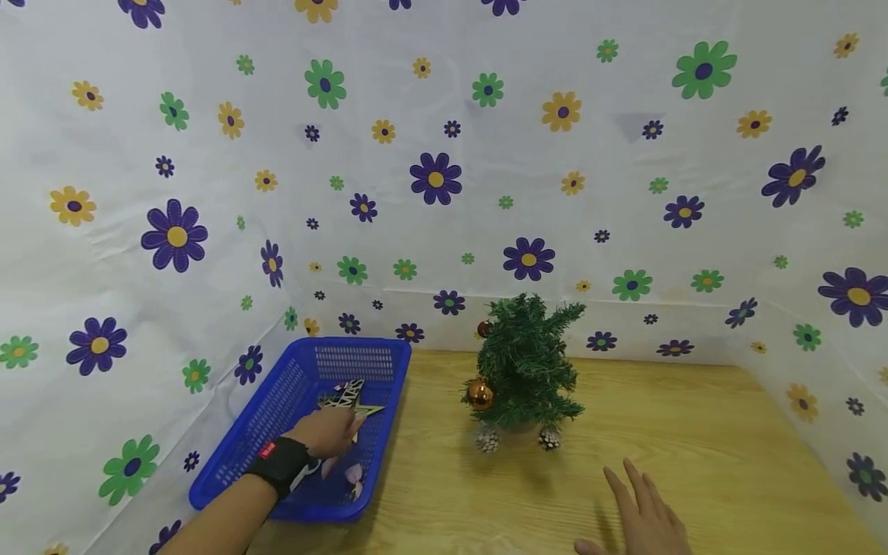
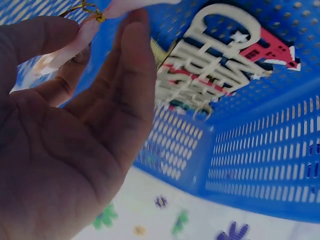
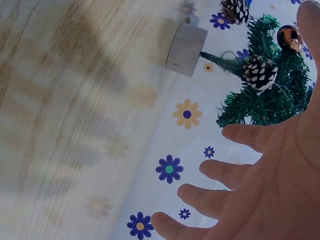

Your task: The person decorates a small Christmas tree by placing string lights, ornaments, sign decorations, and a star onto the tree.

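Observation:
My left hand (image 1: 324, 433) reaches down into the blue basket (image 1: 398, 401). In the left wrist view, its curled fingers and thumb pinch a pale pink bow-like ornament (image 2: 67, 57) with a gold tie. Beside that hand lies a wooden "Merry Christmas" sign (image 2: 207, 62); a gold star (image 1: 371, 409) is near it. Over the table at the front right, my right hand (image 1: 648, 515) has its fingers spread and holds nothing. The small green Christmas tree (image 1: 527, 362) stands upright, carrying an orange bauble (image 1: 480, 394) and pine cones (image 1: 549, 438).
Another pale pink ornament (image 1: 354, 474) lies near the basket's right wall. The wooden table (image 1: 444, 478) runs back to a white flower-printed cloth (image 1: 388, 223), which encloses it at the back and both sides. The tree has a round pale base (image 3: 187, 49).

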Action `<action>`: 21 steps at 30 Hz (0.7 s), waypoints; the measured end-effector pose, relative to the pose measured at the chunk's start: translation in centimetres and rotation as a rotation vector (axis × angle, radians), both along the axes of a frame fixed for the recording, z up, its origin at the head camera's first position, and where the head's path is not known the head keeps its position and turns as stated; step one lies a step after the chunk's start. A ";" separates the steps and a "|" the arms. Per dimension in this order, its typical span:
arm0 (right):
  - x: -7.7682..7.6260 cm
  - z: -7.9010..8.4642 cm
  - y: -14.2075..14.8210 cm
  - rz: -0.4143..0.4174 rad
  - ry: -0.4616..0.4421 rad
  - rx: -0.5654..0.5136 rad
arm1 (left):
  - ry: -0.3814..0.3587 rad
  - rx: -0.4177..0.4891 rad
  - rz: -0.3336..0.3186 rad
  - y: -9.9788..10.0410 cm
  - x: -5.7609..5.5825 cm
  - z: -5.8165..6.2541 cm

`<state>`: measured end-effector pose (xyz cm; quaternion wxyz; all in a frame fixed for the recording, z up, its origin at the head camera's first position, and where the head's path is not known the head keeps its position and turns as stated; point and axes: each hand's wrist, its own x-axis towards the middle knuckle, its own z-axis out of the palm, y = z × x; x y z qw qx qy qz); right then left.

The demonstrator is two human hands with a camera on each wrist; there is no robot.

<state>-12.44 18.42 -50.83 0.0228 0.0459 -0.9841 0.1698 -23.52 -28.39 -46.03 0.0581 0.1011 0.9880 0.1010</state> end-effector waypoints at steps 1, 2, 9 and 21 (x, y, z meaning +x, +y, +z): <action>0.1 -0.1 0.1 -0.006 -0.005 0.007 | 0.007 0.024 -0.004 -0.1 0.0 0.7; 0.2 -0.1 0.2 -0.014 -0.011 0.013 | 0.010 0.060 -0.011 -0.3 0.0 1.5; 0.5 0.4 0.1 -0.011 0.015 0.029 | 0.101 0.272 0.001 -0.8 1.0 5.4; 0.8 8.0 -8.2 0.320 0.376 -0.475 | 0.129 1.067 -0.042 10.2 7.7 7.7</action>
